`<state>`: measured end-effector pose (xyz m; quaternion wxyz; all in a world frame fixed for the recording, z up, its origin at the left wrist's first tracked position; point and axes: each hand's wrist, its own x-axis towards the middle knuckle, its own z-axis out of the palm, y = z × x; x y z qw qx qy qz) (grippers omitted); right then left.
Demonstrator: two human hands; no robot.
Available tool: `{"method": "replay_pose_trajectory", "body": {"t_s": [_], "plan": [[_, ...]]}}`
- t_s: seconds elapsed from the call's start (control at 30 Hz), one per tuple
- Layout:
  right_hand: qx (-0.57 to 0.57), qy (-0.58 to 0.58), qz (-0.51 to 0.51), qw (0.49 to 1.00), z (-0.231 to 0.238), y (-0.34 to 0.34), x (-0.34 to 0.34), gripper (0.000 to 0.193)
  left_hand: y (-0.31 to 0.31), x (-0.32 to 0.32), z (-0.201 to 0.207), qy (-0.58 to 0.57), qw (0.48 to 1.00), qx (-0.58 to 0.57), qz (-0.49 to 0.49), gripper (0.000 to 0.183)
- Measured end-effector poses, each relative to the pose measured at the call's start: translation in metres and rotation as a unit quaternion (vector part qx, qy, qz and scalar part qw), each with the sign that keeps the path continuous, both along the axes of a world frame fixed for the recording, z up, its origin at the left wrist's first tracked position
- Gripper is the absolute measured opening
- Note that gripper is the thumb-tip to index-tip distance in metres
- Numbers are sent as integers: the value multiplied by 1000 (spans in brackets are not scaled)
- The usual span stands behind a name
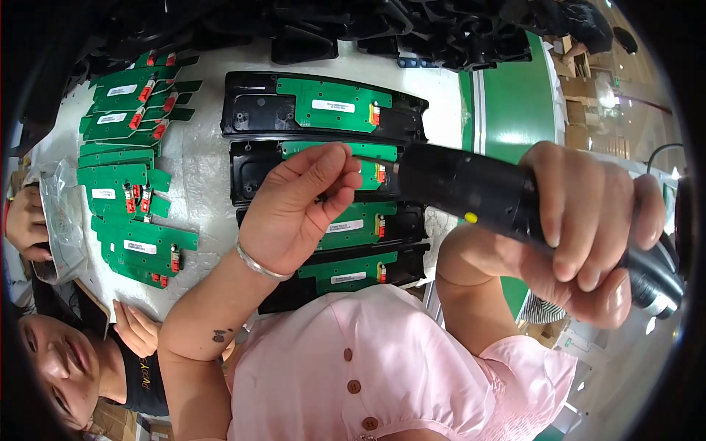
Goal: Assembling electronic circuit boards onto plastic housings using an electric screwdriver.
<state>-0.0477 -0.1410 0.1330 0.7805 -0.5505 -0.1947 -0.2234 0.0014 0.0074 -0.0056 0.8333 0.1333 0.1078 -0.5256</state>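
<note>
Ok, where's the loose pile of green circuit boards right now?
In the head view, the pile of green circuit boards lies on the white table, left of the four black trays and the left hand.

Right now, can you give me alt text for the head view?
The right hand grips a black electric screwdriver whose tip meets the left hand, its fingers pinched at the bit. Below lie four black housings with green circuit boards fitted, and a loose pile of boards sits at left.
</note>
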Motion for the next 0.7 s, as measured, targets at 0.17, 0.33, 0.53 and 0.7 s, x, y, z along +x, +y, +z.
{"method": "replay_pose_trajectory", "body": {"t_s": [0.17, 0.33, 0.53, 0.7], "plan": [[-14, 28, 7, 999, -4, -3, -4, 25, -2, -4, -1, 15, 1000, 9, -10, 17], [25, -7, -66, 998, -24, -6, -4, 31, -5, -3, -1, 25, 999, -29, -34, 25], [-62, 45, -134, 988, -46, -28, 21, 28, -12, -8, 15, -74, 992, 37, -92, 42], [-42, 77, -195, 977, -66, -34, 29, 26, -7, -9, 9, -113, 987, 32, -112, 31]]}}
